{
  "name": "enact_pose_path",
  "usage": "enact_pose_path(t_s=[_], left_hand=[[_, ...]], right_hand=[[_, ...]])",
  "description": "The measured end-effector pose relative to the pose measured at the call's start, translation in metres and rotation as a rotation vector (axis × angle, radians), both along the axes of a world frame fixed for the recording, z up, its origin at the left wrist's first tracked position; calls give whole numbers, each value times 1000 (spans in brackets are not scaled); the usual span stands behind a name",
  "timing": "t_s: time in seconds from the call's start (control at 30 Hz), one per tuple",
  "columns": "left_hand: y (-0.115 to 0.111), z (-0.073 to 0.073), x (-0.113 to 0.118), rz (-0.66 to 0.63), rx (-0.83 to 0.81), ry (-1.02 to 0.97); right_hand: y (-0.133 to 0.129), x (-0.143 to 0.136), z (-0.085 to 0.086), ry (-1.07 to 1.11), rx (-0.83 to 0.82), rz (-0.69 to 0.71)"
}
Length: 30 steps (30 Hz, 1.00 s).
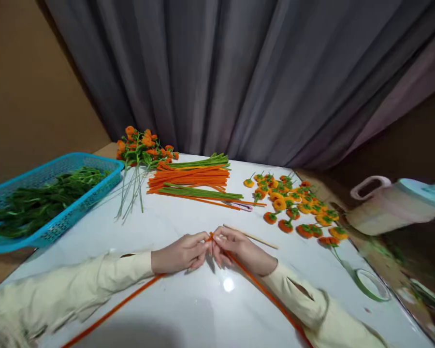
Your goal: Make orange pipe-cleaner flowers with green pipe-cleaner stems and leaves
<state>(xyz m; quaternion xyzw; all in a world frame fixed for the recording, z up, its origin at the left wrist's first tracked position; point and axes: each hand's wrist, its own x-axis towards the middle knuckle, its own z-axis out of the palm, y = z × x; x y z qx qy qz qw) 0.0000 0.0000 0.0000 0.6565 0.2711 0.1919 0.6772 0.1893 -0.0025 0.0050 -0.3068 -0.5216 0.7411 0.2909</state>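
Observation:
My left hand point(183, 253) and my right hand point(244, 250) meet above the middle of the white table point(199, 309), fingertips pinched close together. Between them they grip an orange pipe cleaner point(264, 290), bent or crossed at the fingertips. One length of it runs down to the lower right past my right wrist, another to the lower left under my left wrist. Whether these are one stem or two is hidden by the fingers. Just behind my right hand lies a thin wooden stick point(259, 239).
Orange pipe cleaners point(188, 178) and green ones point(203, 192) lie ahead, beside pink-handled scissors or clips point(241, 207). Left: a blue basket point(54, 240) of green leaves and orange flowers point(145, 145). Right: several flower heads point(280, 204), green tape point(372, 285) and a lidded jug point(395, 205).

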Motion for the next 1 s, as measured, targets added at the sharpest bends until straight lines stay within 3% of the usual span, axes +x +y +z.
enact_pose_path(t_s=[0.4, 0.67, 1.0], left_hand=[[-3, 1, -2, 104, 22, -3], [-2, 7, -2, 127, 208, 99], [-4, 8, -3, 111, 286, 139]], right_hand=[[-4, -5, -1, 21, 20, -14], [-11, -12, -4, 18, 87, -47], [-12, -12, -2, 1, 109, -44]])
